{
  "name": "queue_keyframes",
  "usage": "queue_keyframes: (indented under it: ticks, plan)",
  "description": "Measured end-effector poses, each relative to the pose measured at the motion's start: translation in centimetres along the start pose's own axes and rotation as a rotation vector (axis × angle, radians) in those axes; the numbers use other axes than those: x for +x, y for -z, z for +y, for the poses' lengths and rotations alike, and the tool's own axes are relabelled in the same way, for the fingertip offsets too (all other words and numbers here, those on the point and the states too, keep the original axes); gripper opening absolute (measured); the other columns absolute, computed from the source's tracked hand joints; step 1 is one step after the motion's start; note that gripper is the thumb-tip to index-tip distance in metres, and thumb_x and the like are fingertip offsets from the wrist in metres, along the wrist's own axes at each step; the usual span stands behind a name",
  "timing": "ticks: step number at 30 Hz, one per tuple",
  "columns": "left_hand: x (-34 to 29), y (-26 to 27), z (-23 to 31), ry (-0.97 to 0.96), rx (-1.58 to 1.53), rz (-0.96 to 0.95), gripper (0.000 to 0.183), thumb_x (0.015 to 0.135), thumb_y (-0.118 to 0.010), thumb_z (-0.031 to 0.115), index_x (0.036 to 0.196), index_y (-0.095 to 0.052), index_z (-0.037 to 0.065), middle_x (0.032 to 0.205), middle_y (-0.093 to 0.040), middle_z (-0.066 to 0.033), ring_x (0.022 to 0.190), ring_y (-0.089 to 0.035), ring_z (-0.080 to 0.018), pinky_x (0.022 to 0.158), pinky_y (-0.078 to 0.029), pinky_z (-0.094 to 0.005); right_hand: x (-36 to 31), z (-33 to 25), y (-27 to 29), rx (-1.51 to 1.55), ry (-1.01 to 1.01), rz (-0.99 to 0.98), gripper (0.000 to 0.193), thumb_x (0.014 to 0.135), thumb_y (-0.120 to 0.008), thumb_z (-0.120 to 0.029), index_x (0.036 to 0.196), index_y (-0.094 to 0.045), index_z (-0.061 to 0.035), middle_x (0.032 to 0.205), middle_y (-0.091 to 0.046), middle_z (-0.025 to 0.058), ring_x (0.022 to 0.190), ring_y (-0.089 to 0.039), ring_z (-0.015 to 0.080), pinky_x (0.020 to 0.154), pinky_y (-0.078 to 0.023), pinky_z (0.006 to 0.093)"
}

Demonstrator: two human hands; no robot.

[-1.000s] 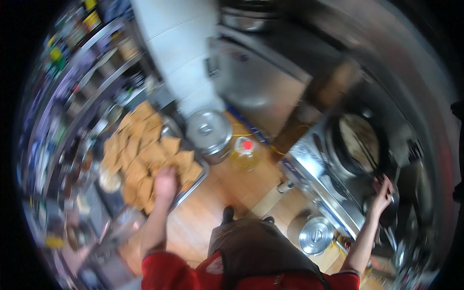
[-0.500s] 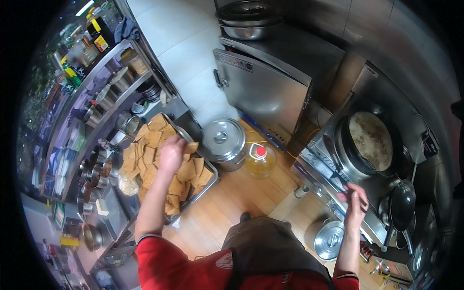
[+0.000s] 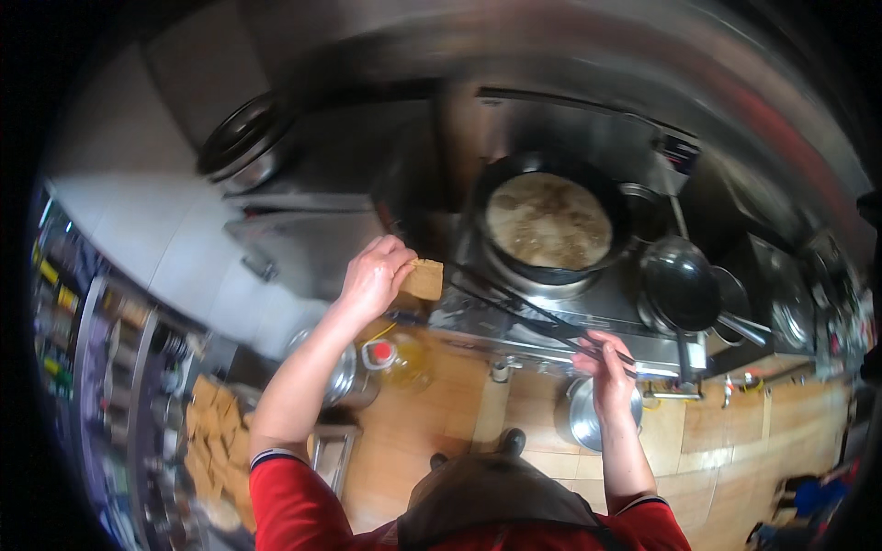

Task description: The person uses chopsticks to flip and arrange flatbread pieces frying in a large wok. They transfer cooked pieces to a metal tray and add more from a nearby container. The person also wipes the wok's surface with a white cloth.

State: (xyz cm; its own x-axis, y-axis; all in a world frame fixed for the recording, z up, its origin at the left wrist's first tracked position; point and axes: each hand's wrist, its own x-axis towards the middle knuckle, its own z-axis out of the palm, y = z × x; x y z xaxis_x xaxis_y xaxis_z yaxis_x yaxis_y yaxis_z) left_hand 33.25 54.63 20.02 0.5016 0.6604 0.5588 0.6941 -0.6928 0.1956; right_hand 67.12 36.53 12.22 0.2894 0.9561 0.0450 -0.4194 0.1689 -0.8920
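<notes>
Pinched in my left hand (image 3: pixel 372 277) is a flat, square golden-brown piece (image 3: pixel 424 281), held by its left edge in front of the stove. My right hand (image 3: pixel 608 369) grips a pair of long dark chopsticks (image 3: pixel 524 314), whose tips point leftward over the stove's front edge. Beyond the chopsticks, a black wok (image 3: pixel 617 204) holds bubbling, foamy brownish liquid (image 3: pixel 549 222). A heap of similar brown pieces (image 3: pixel 220 445) lies at lower left, partly hidden behind my left arm.
Right of the wok sits a black pan (image 3: pixel 682 286) with its handle toward me. A plastic jug of yellow oil (image 3: pixel 402 365) with a red cap stands on the floor near a lidded steel pot (image 3: pixel 342 372). Another metal lid (image 3: pixel 588 418) lies below my right hand.
My left hand has moved from the heap toward the stove, carrying one piece. My view has swung right, bringing the wok to the middle. The right hand still holds the chopsticks.
</notes>
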Motion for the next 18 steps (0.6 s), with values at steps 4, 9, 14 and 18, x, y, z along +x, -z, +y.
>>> queue_keyframes:
  ticks: [4,9,14,18]
  plan:
    - [8.1,-6.6,2.7,-0.147,-0.015,0.103,0.01,0.079,-0.065,0.008,0.088,-0.066,0.005,0.088,-0.058,-0.008,0.087,-0.058,-0.0277,0.073,-0.05,-0.0374,-1.3,-5.0,7.4,-0.318,0.314,0.16,0.033,0.098,-0.047,-0.02,0.116,-0.054,0.0073,0.113,-0.057,0.0193,0.082,-0.067,0.0256,0.073,-0.057,0.0323]
    - [15.5,-14.1,5.9,-0.284,0.007,0.066,0.012,0.074,-0.06,0.003,0.085,-0.064,0.006,0.09,-0.058,-0.0076,0.091,-0.057,-0.0266,0.074,-0.05,-0.0375,-2.2,-8.7,12.3,-0.278,0.37,0.227,0.034,0.097,-0.048,-0.021,0.116,-0.054,0.0062,0.115,-0.055,0.0194,0.082,-0.066,0.0259,0.07,-0.058,0.0328]
    - [18.4,-19.3,8.5,-0.406,0.027,-0.024,0.015,0.072,-0.057,0.004,0.086,-0.062,0.006,0.093,-0.057,-0.0062,0.096,-0.056,-0.0259,0.081,-0.048,-0.038,1.0,-7.2,12.4,-0.183,0.218,0.269,0.035,0.098,-0.048,-0.024,0.117,-0.054,0.0055,0.104,-0.063,0.0214,0.077,-0.068,0.0258,0.071,-0.057,0.0318]
    - [19.4,-21.6,10.0,-0.419,0.032,-0.113,0.029,0.076,-0.059,0.006,0.105,-0.062,0.009,0.11,-0.057,-0.0079,0.11,-0.052,-0.0274,0.094,-0.042,-0.0398,5.5,-3.9,11.6,-0.124,0.261,0.382,0.038,0.099,-0.047,-0.027,0.109,-0.055,0.0083,0.096,-0.065,0.0207,0.079,-0.069,0.0254,0.072,-0.057,0.031]
